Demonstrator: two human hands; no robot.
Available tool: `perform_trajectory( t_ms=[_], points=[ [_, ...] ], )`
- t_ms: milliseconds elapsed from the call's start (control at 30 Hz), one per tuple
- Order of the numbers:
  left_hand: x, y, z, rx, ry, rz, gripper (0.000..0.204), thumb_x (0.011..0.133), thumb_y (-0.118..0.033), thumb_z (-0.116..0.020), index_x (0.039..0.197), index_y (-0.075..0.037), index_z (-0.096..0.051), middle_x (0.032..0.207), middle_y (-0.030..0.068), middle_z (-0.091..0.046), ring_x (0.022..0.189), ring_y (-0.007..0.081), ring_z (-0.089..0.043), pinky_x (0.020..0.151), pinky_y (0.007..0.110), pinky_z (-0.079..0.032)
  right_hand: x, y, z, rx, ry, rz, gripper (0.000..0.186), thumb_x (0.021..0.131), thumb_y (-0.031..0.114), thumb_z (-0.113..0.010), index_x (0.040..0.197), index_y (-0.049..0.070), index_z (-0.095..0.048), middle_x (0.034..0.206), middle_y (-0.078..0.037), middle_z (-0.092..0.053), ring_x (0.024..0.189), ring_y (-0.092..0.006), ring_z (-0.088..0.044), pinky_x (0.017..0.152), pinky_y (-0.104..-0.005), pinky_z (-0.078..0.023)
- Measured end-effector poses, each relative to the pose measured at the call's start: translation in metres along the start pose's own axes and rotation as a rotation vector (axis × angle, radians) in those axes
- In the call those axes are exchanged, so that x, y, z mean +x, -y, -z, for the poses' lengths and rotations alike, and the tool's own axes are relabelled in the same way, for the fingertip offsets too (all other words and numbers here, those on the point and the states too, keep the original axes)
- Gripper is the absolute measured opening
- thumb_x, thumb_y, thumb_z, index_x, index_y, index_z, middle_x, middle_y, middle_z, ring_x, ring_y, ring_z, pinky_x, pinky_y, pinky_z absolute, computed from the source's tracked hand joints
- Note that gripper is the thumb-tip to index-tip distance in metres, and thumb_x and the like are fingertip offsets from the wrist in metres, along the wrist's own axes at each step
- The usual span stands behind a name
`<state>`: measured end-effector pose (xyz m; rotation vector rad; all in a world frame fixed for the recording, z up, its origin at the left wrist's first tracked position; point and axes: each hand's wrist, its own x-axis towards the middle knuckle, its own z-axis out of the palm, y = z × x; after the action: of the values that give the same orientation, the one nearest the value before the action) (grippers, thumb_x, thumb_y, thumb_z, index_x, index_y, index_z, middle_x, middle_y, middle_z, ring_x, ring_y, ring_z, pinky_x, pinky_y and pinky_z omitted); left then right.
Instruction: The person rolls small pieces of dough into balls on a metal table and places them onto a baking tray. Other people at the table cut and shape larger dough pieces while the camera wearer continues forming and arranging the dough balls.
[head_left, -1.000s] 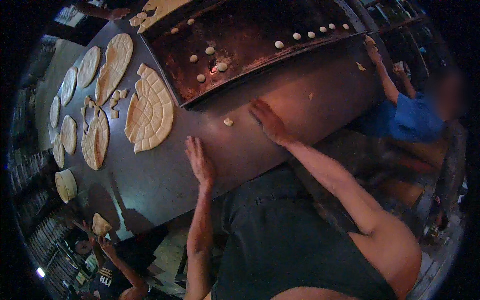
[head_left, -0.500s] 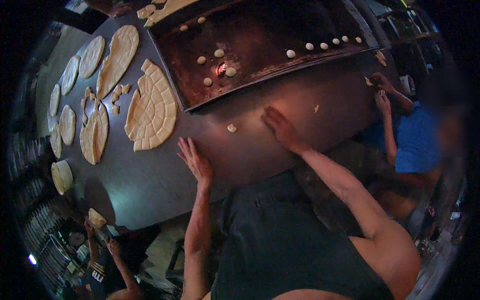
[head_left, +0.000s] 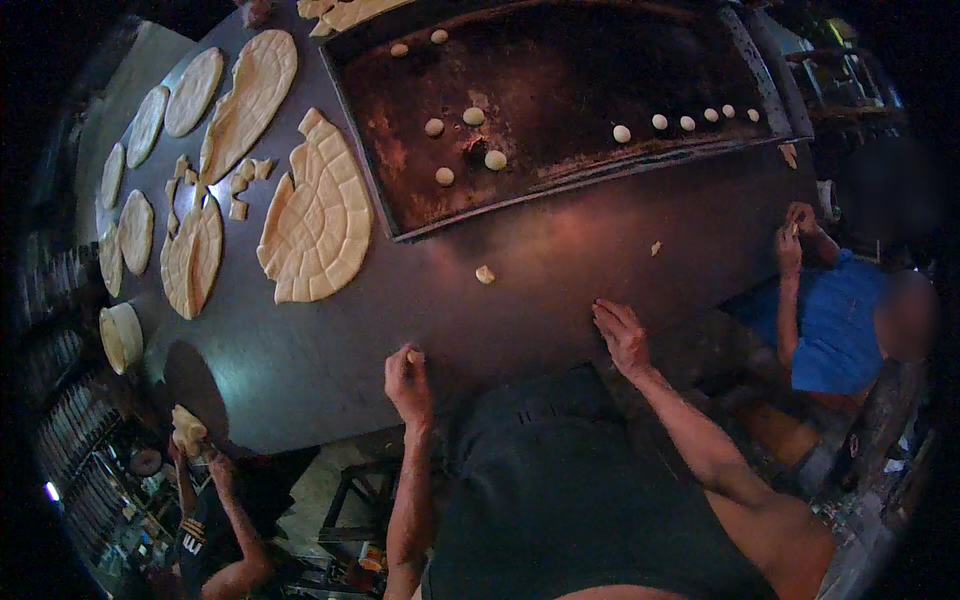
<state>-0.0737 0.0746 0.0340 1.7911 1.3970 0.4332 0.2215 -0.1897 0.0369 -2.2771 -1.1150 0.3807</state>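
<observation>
My left hand is closed near the front edge of the dark table, pinching a small piece of dough between its fingertips. My right hand rests palm down on the table near the same edge, fingers spread, holding nothing. A small lump of dough lies on the table ahead, between the two hands. Beyond it stands a large rusty baking tray with several small dough balls on it.
A scored round of flat dough and several other flat rounds lie on the table's left part. A person in a blue shirt stands at the right end. Another person at the lower left holds dough.
My left hand has curled shut on a dough piece and drawn back toward the table's edge. My right hand stays flat on the table. The person in blue has pulled their hands in.
</observation>
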Motion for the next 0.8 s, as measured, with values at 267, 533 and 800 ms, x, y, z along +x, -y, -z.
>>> perform_trajectory(
  t_ms=[267, 533, 800],
  points=[
    [0.158, -0.152, -0.004, -0.063, -0.17, -0.494, 0.027, 0.093, -0.012, -0.075, 0.117, -0.001, -0.068, 0.102, 0.0092, -0.072, 0.088, 0.0176, -0.068, 0.083, 0.033, -0.054, 0.22, 0.096, 0.035, 0.157, -0.283, 0.259, 0.027, 0.088, 0.008, -0.077, 0.115, 0.007, -0.074, 0.116, -0.01, -0.069, 0.101, -0.0264, -0.069, 0.085, -0.0356, -0.057],
    [0.341, -0.224, -0.08, 0.202, 0.036, -0.951, 0.022, 0.092, -0.017, -0.073, 0.104, 0.001, -0.071, 0.1, 0.0176, -0.065, 0.093, 0.0379, -0.066, 0.083, 0.045, -0.053, 0.421, 0.114, -0.016, 0.015, -0.243, 0.43, 0.028, 0.089, 0.029, -0.075, 0.108, 0.008, -0.076, 0.105, -0.011, -0.074, 0.104, -0.0303, -0.067, 0.09, -0.0417, -0.054],
    [0.333, -0.233, -0.068, 0.278, -0.033, -0.99, 0.036, 0.094, -0.017, -0.069, 0.127, -0.004, -0.066, 0.126, 0.0194, -0.063, 0.121, 0.0378, -0.059, 0.101, 0.044, -0.049, 0.398, 0.118, -0.018, -0.007, -0.347, 0.486, 0.034, 0.09, 0.019, -0.075, 0.122, 0.01, -0.071, 0.13, -0.01, -0.065, 0.119, -0.0326, -0.062, 0.1, -0.0422, -0.051]
  ],
)
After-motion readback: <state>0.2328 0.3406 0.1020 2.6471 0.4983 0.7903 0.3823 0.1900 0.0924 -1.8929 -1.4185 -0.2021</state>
